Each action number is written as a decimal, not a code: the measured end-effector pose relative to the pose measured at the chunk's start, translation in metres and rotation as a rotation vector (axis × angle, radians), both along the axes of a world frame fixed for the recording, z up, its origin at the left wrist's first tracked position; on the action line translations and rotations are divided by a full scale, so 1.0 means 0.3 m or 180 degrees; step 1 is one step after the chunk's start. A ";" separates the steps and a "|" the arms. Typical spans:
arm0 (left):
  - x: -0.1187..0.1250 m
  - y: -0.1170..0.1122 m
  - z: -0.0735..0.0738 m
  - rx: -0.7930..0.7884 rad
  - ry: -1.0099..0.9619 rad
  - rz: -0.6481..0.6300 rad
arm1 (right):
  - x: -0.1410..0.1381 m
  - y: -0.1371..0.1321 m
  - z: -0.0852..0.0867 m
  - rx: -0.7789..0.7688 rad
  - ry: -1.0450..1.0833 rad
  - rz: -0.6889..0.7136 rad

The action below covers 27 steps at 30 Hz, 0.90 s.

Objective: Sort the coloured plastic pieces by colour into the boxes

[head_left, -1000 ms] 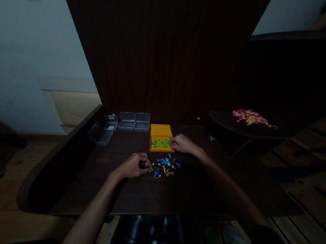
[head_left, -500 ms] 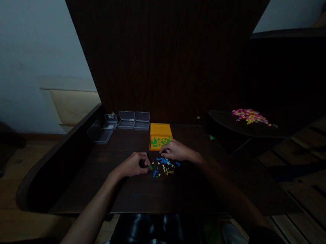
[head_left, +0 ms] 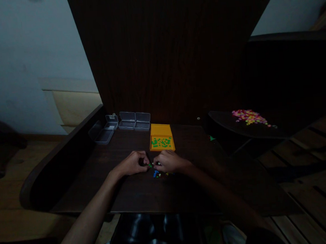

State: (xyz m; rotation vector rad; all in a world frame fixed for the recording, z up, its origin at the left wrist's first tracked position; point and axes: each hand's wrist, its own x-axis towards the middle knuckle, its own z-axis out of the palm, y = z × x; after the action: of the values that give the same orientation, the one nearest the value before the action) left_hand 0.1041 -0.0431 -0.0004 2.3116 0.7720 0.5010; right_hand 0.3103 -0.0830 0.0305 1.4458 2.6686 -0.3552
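Note:
My left hand [head_left: 135, 163] rests on the dark table with thumb and fingers curled into a pinch, and a small green plastic piece [head_left: 150, 166] shows at its fingertips. Close beside it, my right hand [head_left: 168, 161] bends over the loose pieces with its fingers pressed together; whatever lies between them is too small to make out. Blue pieces [head_left: 155, 173] lie just below the fingertips, with a few cream and yellow ones near. My right hand covers much of this pile. Behind the hands stands an open orange box [head_left: 160, 129] holding many green pieces [head_left: 161, 141].
Open clear plastic cases [head_left: 135, 121] stand at the back left, another clear case [head_left: 104, 136] beside them. A heap of pink and yellow pieces [head_left: 250, 116] sits on the side shelf at right. A raised dark board [head_left: 62, 158] edges the table's left side.
My right hand has moved left and toward me from the box's front edge, over the loose pieces and close to my left hand. My left hand has hardly moved.

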 end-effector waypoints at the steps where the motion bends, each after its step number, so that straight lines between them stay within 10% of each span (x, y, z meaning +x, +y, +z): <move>1: -0.002 0.003 0.001 0.0005 -0.0031 0.0033 | -0.002 -0.001 -0.003 -0.0006 -0.0018 -0.0026; 18: -0.010 0.052 0.014 -0.0130 -0.0523 0.0387 | 0.144 0.082 0.085 0.0474 0.0042 -0.0784; 27: 0.045 0.075 0.047 -0.0245 -0.0528 0.0313 | 0.219 0.165 0.041 0.0385 -0.0258 -0.1155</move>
State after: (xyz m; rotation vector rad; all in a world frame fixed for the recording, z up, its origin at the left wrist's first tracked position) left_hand 0.1176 -0.0205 0.0137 2.1383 0.8119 0.6858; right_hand 0.3760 -0.0336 0.0429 1.9395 2.3954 -0.1548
